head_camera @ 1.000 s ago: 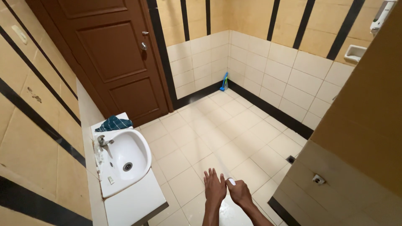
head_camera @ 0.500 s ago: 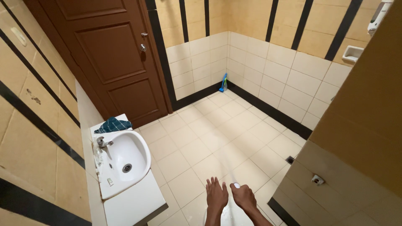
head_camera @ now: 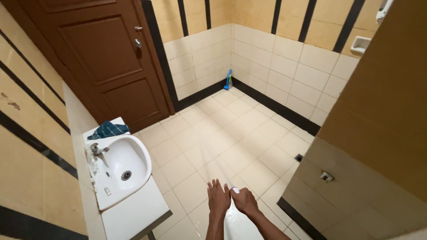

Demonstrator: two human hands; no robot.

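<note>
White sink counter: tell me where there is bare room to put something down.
The white sink counter is bare on its near end, between the oval white basin and the front edge. The far end is crowded: a dark teal cloth lies behind the basin, and the chrome tap stands beside it along the wall. Both hands, left and right, are over the tiled floor.

Open tiled floor [head_camera: 231, 133] ahead; sink [head_camera: 118, 171] close left.
</note>
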